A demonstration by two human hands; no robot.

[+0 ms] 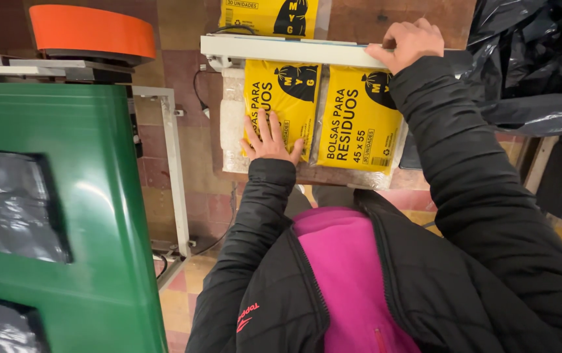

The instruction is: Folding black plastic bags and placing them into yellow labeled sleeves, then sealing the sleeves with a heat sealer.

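My left hand lies flat, fingers spread, on a yellow printed packet of bags on a small wooden board. A second yellow packet lies right beside it. My right hand presses down on the right end of a white sealer bar that lies across the top of both packets. A third yellow packet shows beyond the bar. Both arms wear black jacket sleeves over a pink top.
A large green machine with an orange roll on top fills the left. Black plastic bags pile at the right. A white metal frame and a cable stand between the machine and the board. The floor is tiled.
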